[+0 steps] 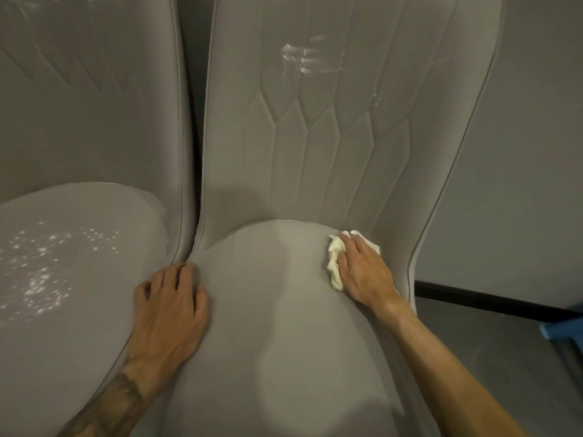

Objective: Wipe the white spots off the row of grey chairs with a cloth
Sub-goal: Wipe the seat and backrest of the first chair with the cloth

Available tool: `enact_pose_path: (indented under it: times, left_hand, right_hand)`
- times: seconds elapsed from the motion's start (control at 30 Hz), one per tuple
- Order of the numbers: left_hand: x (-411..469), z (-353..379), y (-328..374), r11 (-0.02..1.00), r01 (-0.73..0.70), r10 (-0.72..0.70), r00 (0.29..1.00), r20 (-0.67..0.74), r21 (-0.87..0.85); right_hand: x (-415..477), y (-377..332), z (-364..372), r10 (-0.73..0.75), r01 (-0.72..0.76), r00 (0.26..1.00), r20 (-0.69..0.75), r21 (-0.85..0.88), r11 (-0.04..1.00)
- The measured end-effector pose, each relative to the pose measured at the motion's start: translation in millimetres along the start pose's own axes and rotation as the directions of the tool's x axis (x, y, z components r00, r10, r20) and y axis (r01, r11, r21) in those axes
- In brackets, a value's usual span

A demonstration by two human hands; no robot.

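Note:
Two grey upholstered chairs stand side by side. The right chair (284, 310) fills the middle of the view, and white smears (303, 58) mark its quilted backrest. My right hand (362, 269) presses a crumpled white cloth (334, 260) flat onto the back right part of its seat. My left hand (170, 304) rests on the seat's left edge, fingers bent, at the gap between the chairs. The left chair (63, 310) carries several white spots (41, 272) scattered over its seat, and faint smears show on its backrest.
A grey wall (520, 152) with a black skirting strip (489, 298) runs to the right of the chairs. Grey floor lies below it, and a blue object (564, 332) pokes in at the right edge.

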State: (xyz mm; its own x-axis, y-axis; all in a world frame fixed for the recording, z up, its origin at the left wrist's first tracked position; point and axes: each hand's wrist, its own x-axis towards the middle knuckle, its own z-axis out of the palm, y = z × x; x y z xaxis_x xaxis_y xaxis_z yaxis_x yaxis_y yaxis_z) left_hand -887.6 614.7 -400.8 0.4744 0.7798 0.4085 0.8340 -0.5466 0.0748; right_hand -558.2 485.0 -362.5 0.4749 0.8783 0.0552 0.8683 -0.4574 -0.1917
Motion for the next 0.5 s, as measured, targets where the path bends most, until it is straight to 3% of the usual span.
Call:
enact_pose_path:
  times: [0.13,0.23,0.4,0.5]
  left_hand:
    - [-0.4,4.3,-1.6,1.0,-0.006,0.006,0.999,-0.038,0.004]
    - [0.6,2.8,0.0,1.0,-0.002,0.003,1.0,-0.031,0.004]
    - [3.3,-8.6,6.2,0.999,0.036,-0.036,0.998,0.05,0.006]
    - [2.8,-14.1,8.9,0.998,0.058,-0.058,0.993,0.1,-0.001]
  right_hand:
    - [-15.0,-12.4,8.5,0.077,-0.079,0.993,-0.09,-0.022,0.997]
    - [10.7,-37.1,10.4,0.038,-0.039,0.994,-0.106,-0.003,0.999]
    - [50.7,-99.1,26.4,-0.174,0.18,0.983,-0.053,0.138,0.974]
    - [55.9,-136.2,40.6,-0.344,0.345,0.938,-0.04,0.168,0.923]
